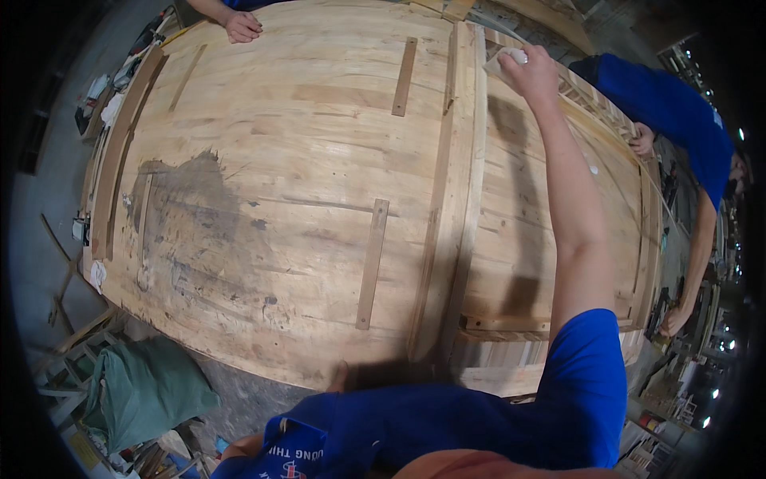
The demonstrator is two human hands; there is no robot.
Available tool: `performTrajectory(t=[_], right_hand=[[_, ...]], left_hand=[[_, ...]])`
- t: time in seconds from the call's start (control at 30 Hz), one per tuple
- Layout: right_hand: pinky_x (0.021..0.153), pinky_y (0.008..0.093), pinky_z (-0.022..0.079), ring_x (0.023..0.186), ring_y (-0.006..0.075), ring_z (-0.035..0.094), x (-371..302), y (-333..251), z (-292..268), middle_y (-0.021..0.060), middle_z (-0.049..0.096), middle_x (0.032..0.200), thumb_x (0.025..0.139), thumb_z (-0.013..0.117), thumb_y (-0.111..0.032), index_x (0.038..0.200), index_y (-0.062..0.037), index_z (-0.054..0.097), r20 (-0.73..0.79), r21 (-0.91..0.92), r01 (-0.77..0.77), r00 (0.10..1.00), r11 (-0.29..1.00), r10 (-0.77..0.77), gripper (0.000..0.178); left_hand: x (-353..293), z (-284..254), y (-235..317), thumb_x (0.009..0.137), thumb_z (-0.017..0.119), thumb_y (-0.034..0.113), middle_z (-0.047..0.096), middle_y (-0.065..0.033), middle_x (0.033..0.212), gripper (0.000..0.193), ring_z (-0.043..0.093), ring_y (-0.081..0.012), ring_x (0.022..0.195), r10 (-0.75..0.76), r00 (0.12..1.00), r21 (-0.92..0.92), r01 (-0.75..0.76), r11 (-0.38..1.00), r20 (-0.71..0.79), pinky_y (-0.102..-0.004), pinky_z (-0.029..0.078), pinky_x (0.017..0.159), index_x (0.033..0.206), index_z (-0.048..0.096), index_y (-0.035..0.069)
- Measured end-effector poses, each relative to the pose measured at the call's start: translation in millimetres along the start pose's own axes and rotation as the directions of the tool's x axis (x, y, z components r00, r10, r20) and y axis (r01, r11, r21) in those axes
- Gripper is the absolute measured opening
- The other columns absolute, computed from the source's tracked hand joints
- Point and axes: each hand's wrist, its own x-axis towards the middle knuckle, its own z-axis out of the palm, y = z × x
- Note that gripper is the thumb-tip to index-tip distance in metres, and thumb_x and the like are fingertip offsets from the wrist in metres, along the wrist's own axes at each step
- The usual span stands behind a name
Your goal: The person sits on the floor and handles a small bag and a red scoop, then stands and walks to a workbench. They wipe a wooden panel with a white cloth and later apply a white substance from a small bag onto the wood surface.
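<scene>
My right arm reaches across a large wooden tabletop [319,152]. At its far end my right hand [533,76] is closed round a pale, folded rag-like piece [496,65]; whether it is cloth or paper I cannot make out. It rests by the far end of a wooden frame [550,184] with raised rails. A long wooden rail [459,207] runs from far to near just left of that frame. Only a bit of my left hand [341,377] shows at the near table edge; its fingers are mostly hidden by my body.
A co-worker in blue [666,100] leans in at the right, one hand on the frame. Another person's hand [242,27] rests at the far left. Wooden strips [373,263] and a dark stain [195,215] mark the tabletop. A green sack [148,391] stands near left.
</scene>
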Motion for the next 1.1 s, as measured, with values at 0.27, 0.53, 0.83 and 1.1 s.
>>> performTrajectory(t=[0.27,0.53,0.83,1.1], right_hand=[[0.076,0.0396,0.048,0.087,0.0319,0.059,-61,-14,-47,0.0143,0.061,0.093,0.073,0.067,-0.040,0.089,-0.0027,0.065,-0.008,0.105,0.035,0.999,0.994,-0.035,0.041],[0.073,0.0406,0.048,0.084,0.0323,0.059,-128,-47,-100,0.0147,0.060,0.090,0.073,0.067,-0.038,0.084,-0.0014,0.064,0.102,0.118,0.002,0.995,0.993,-0.014,0.038],[0.069,0.0389,0.047,0.079,0.0313,0.058,-208,-74,-155,0.0144,0.058,0.084,0.072,0.071,-0.033,0.079,0.0007,0.061,0.149,0.204,-0.043,0.989,0.978,0.012,0.036],[0.062,0.0372,0.045,0.070,0.0310,0.056,-276,-98,-199,0.0141,0.056,0.079,0.071,0.073,-0.030,0.077,0.0011,0.059,0.197,0.294,-0.124,0.978,0.948,0.067,0.034]], left_hand=[[-4,12,-1,0.092,0.044,0.049,0.034,-0.0129,0.143,0.059,0.036,-0.0340,0.127,-0.027,0.993,0.033,0.024,0.999,0.114,-0.0472,0.031,0.105,0.138,0.035,0.013],[-18,26,-13,0.092,0.044,0.050,0.034,-0.0128,0.143,0.059,0.036,-0.0339,0.127,-0.061,0.966,-0.041,0.073,0.996,0.252,-0.0468,0.031,0.105,0.138,0.035,0.013],[-36,37,-8,0.090,0.048,0.032,0.041,-0.0147,0.137,0.052,0.041,-0.0377,0.122,0.018,0.983,0.211,-0.057,0.976,0.182,-0.0529,0.032,0.103,0.136,0.035,0.011],[-44,37,-8,0.085,0.054,0.024,0.042,-0.0214,0.132,0.049,0.041,-0.0446,0.118,-0.013,0.992,0.168,-0.009,0.986,0.128,-0.0562,0.033,0.101,0.129,0.039,0.008]])
